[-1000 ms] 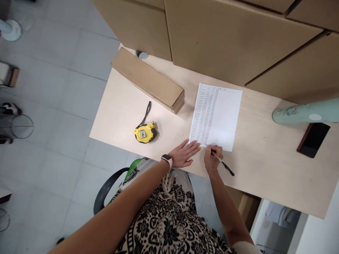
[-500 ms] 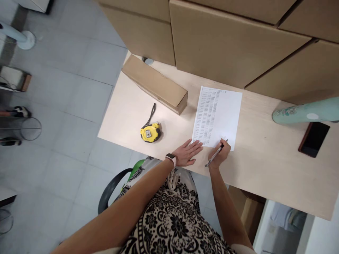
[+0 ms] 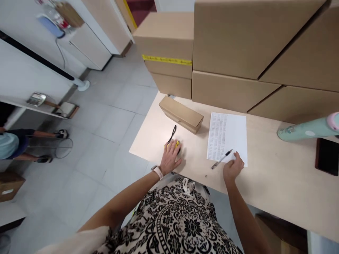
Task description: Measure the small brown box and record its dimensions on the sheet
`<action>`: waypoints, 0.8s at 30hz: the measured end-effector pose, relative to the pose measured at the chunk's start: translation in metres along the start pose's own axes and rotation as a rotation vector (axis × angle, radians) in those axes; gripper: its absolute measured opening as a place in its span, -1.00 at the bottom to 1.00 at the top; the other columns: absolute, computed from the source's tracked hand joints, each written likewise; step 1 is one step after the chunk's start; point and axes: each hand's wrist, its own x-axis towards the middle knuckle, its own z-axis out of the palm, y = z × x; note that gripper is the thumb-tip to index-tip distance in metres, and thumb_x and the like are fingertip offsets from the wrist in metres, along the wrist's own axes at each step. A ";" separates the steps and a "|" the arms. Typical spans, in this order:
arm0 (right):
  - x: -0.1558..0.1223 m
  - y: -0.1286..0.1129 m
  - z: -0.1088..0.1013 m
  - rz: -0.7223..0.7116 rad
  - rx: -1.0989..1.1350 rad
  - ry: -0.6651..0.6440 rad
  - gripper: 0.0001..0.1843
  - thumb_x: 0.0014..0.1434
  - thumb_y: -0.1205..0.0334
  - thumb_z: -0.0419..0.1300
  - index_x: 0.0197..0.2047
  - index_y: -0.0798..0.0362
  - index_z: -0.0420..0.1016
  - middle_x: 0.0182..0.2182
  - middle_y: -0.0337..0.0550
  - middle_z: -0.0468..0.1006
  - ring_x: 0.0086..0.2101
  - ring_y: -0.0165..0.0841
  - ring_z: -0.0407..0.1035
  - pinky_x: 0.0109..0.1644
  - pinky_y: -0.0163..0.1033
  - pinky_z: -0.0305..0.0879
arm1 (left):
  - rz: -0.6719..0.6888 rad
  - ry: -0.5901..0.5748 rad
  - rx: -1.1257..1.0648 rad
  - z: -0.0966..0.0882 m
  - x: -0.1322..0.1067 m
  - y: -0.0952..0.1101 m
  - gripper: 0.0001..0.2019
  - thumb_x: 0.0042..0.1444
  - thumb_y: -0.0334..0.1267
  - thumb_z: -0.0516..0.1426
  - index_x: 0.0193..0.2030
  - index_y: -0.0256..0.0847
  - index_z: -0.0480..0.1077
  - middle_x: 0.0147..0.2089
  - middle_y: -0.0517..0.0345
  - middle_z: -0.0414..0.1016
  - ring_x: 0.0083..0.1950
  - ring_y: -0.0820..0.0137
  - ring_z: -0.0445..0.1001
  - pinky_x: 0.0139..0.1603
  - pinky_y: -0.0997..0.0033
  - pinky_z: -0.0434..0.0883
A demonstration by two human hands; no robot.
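My left hand (image 3: 171, 157) lies over a yellow and black tape measure (image 3: 178, 143), fingers spread and thumb held away from it. Most of its case is hidden beneath the fingers, with the black wrist strap (image 3: 173, 131) sticking out beyond them. My right hand (image 3: 233, 167) rests at the lower right corner of a printed sheet (image 3: 235, 130), fingers loosely curled, thumb apart, nothing in them. Just left of it a pen (image 3: 221, 159) lies across the sheet's lower edge. Behind the tape measure sits a long closed cardboard box (image 3: 182, 112).
Large cardboard boxes (image 3: 225, 38) are stacked along the table's back. A green bottle (image 3: 304, 131) lies at the right beside a phone (image 3: 327, 156). At the far left another person's legs (image 3: 42, 134) show near a wire hoop on the tiled floor.
My right hand has let go of the pen, which now lies on the sheet's edge. My left hand has moved left from the sheet onto the tape measure. The view has shifted left and upward.
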 end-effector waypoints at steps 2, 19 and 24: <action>0.000 -0.001 0.000 0.047 0.030 0.014 -0.53 0.24 0.20 -0.05 0.14 0.20 0.37 -0.03 0.19 0.54 0.00 -0.01 0.38 0.12 0.19 0.23 | -0.139 -0.027 -0.151 -0.003 -0.006 -0.023 -0.22 0.09 -0.13 0.18 0.39 -0.33 0.01 0.44 -0.31 -0.03 0.46 -0.08 -0.07 0.35 -0.19 0.05; 0.088 -0.267 0.067 -0.522 -0.123 -0.236 -0.39 0.27 -0.13 0.03 0.25 0.07 0.26 0.25 0.17 0.26 0.22 -0.01 0.08 0.24 0.11 -0.07 | -0.695 0.110 -1.774 -0.085 -0.014 -0.101 -0.49 0.19 0.18 0.03 0.06 -0.14 0.43 0.02 -0.05 0.56 -0.01 0.13 0.55 -0.05 0.07 0.48; 0.092 -0.282 0.088 -0.540 -0.270 -0.409 -0.25 0.17 -0.10 0.17 0.31 0.11 0.19 0.06 0.19 0.41 0.02 -0.01 0.24 0.10 0.05 0.07 | -0.661 0.208 -2.315 -0.123 -0.039 -0.151 -0.49 0.12 0.19 0.11 -0.04 -0.20 0.50 -0.11 -0.07 0.62 -0.10 0.08 0.58 0.13 -0.14 0.38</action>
